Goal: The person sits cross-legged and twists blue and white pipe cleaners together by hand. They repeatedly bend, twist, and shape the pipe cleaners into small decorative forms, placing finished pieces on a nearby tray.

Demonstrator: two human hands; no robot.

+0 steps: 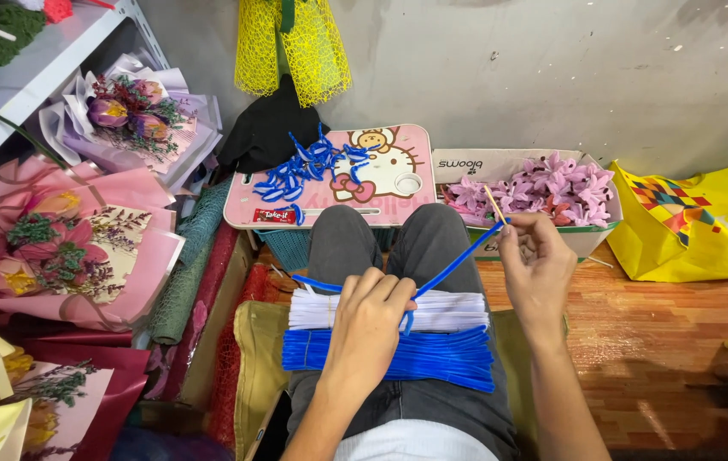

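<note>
My left hand (370, 318) rests on my lap over a bundle of blue pipe cleaners (432, 357) and a bundle of white ones (441, 311), pinching one end of a single blue pipe cleaner (453, 266). My right hand (536, 269) is raised to the right, holding the other end of that blue pipe cleaner together with a thin wooden stick (494, 205). The pipe cleaner stretches diagonally between both hands.
A pink cartoon lap tray (398, 196) ahead carries several bent blue pipe-cleaner pieces (308, 166) and a small red snack bar (275, 216). A cardboard box of purple fabric flowers (543, 189) sits right of it, then a yellow bag (697, 226). Wrapped bouquets (65, 248) crowd the left.
</note>
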